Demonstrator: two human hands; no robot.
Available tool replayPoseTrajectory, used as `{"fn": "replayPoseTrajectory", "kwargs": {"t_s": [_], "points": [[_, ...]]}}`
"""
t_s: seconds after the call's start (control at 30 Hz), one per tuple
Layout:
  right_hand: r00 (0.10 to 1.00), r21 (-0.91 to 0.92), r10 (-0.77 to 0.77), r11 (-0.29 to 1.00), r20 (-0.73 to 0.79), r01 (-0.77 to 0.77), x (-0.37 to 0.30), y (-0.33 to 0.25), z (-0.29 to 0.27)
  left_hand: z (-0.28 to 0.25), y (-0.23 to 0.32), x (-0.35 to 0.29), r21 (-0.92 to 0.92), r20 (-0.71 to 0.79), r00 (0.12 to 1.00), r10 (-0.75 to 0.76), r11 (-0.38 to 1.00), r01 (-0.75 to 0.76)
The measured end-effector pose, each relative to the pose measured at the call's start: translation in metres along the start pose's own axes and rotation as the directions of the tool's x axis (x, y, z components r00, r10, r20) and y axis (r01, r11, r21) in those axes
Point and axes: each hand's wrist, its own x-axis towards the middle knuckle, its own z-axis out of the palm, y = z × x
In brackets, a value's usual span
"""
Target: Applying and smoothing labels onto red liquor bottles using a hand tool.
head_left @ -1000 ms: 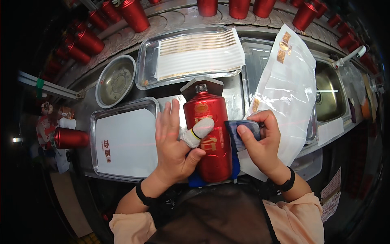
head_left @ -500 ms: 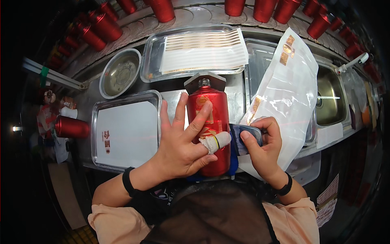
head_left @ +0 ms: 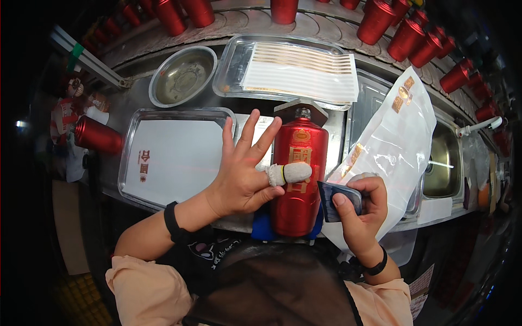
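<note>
A red bottle (head_left: pixel 298 209) with gold lettering and a clear neck lies on its back in front of me, its neck pointing away, on a blue support (head_left: pixel 263 225). My left hand (head_left: pixel 244 176) is spread open at the bottle's left side. One of its fingers wears a white cloth wrap (head_left: pixel 291 172) with a yellow and black band and reaches over the bottle's lettering; whether it touches cannot be told. At the bottle's right, my right hand (head_left: pixel 367 209) is closed on a thin dark card (head_left: pixel 331 202), pinched between thumb and fingers.
A tray with a white sheet (head_left: pixel 179 157) lies left. Behind are a metal bowl (head_left: pixel 183 76) and a tray of gold-striped sheets (head_left: pixel 299 70). A glossy white backing sheet (head_left: pixel 397 141) and sink (head_left: pixel 443 157) are right. Red bottles (head_left: pixel 375 22) line the far conveyor; another (head_left: pixel 98 135) lies left.
The view has shifted. My left hand has drawn leftward off the bottle's upper part, uncovering more gold lettering. My right hand still holds the card, now slightly lower beside the bottle.
</note>
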Motion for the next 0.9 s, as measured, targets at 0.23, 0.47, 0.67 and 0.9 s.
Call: {"fn": "replayPoseTrajectory", "kwargs": {"t_s": [0.23,0.47,0.67,0.9], "points": [[0.999,-0.045,0.029,0.999,-0.026,-0.031,-0.008,-0.002,-0.002,0.0,0.02,-0.015,-0.084,0.051,0.999,0.012,0.996,-0.008],[1.0,-0.04,0.012,0.999,-0.002,-0.012,-0.011,-0.001,-0.003,-0.004,0.009,-0.001,-0.074,0.038,0.999,-0.003,0.997,0.006],[1.0,-0.002,0.026,1.0,-0.004,-0.026,-0.011,-0.005,-0.006,0.007,-0.005,-0.008,-0.142,0.055,0.996,-0.071,0.987,0.079],[1.0,0.017,0.012,1.0,-0.004,-0.012,-0.006,-0.003,-0.005,-0.001,0.004,-0.017,-0.146,0.033,0.99,-0.135,0.98,0.139]]}}
